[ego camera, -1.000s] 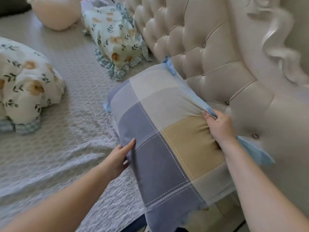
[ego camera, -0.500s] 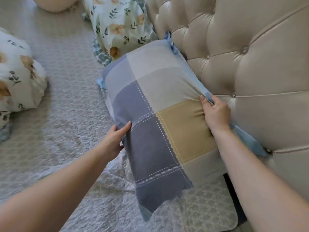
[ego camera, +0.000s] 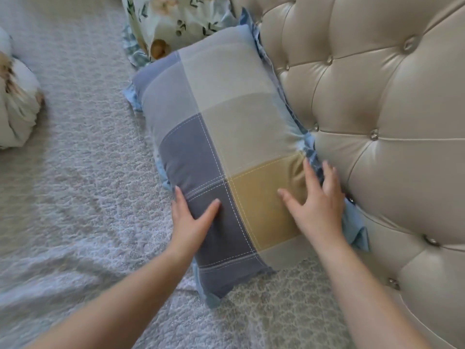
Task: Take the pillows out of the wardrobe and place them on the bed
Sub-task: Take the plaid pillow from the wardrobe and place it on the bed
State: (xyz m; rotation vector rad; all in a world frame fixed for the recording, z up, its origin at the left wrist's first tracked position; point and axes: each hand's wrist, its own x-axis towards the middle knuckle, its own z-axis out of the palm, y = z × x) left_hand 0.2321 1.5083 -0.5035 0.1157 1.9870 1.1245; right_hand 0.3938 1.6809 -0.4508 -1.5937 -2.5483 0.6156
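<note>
A checked pillow in grey, blue and yellow patches lies on the bed, leaning against the tufted beige headboard. My left hand rests flat on its dark blue patch at the left edge, fingers apart. My right hand lies spread on the yellow patch, fingertips at the blue frill beside the headboard. Neither hand grips the fabric. A floral pillow sits just beyond the checked one, against the headboard. Another floral pillow lies at the left edge.
The bed is covered with a pale textured quilt that spreads wide to the left of the checked pillow. The headboard fills the right side of the view.
The checked pillow has come down flat onto the bed against the headboard. My right hand has let go of its frilled edge and opened; my left hand has shifted onto the top face.
</note>
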